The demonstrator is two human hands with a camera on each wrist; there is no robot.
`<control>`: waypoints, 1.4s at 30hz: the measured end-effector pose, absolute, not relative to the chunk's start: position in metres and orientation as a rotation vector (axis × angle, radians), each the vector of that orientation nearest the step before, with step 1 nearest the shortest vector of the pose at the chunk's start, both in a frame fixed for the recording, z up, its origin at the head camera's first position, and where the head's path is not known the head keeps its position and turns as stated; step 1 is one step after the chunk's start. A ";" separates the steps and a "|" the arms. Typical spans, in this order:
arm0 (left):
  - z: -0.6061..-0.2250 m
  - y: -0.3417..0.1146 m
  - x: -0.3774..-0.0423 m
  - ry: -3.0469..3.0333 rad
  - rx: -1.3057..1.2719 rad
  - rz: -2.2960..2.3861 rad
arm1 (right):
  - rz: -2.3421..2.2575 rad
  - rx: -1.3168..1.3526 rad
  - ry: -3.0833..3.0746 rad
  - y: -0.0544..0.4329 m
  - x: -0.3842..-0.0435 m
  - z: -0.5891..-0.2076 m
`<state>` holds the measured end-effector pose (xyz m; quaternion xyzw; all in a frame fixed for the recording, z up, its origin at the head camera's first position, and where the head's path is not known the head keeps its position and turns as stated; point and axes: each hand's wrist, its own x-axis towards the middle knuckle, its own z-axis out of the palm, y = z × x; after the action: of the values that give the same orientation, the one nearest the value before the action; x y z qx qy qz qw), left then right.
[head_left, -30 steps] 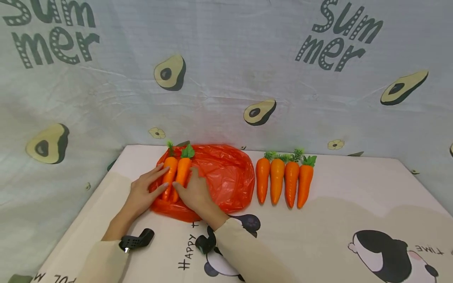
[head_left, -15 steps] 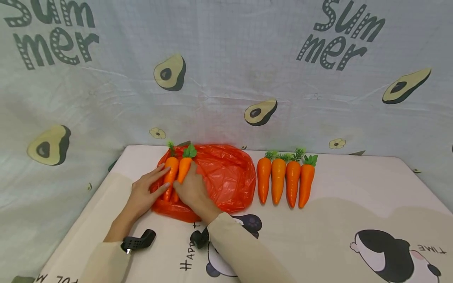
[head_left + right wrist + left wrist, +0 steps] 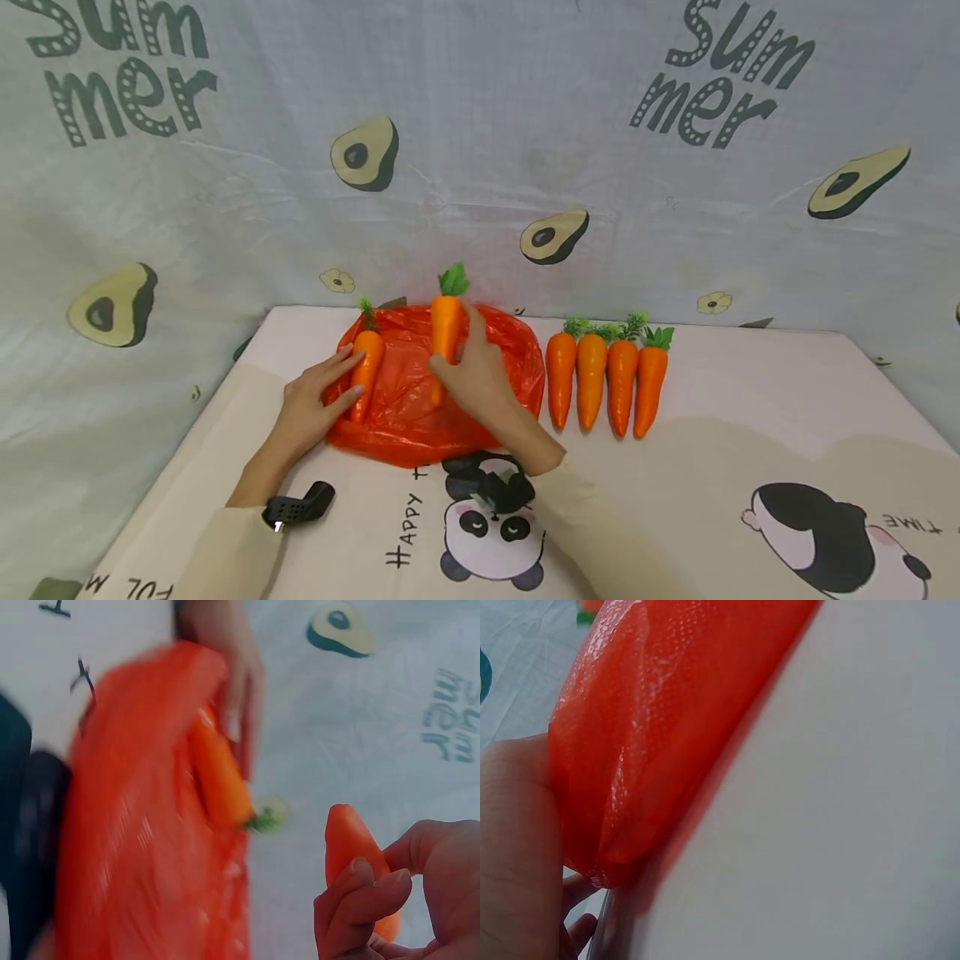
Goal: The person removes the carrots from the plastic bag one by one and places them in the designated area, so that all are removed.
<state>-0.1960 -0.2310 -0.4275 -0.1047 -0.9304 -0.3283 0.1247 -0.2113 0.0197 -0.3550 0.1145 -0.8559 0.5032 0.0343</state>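
Observation:
My right hand [image 3: 480,367] pinches an orange carrot [image 3: 446,317] with a green leafy top, raised above the red plastic bag [image 3: 405,417]. In the right wrist view, thumb and fingers close round that carrot [image 3: 346,836], its tip pointing up. Another carrot [image 3: 368,367] lies inside the bag at its left side. Over the bag's left rim lies my left hand [image 3: 303,412], fingers fairly straight, fingertips touching or close beside that carrot. In the left wrist view the bag [image 3: 660,720] presses against this hand [image 3: 517,847], most of whose fingers are hidden.
Right of the bag, several carrots [image 3: 591,383] lie side by side in a row, tops away from me. The pale table [image 3: 697,450] carries printed animals. A hanging cloth [image 3: 450,167] with avocado prints rises behind it. Black devices [image 3: 300,504] sit on both wrists.
My right hand has lifted one of the two carrots from the bag's left side and moved it rightward, over the bag's middle. My left hand has stayed nearly still.

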 end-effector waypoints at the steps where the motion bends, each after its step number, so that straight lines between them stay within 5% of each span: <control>1: -0.427 -0.231 -0.196 -2.710 -0.299 -0.956 | 1.530 0.363 -2.609 0.031 -0.210 -0.351; 18: -0.425 -0.231 -0.195 -2.724 -0.287 -0.929 | 1.391 0.151 -2.514 0.205 -0.185 -0.324; 42: -0.423 -0.222 -0.197 -2.716 -0.292 -0.949 | 1.186 0.058 -2.598 0.262 -0.183 -0.334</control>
<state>-0.1971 -0.2224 -0.4230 -0.1003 -0.9319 -0.3255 0.1245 -0.1828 0.2624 -0.3336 0.0200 -0.9002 0.4111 0.1421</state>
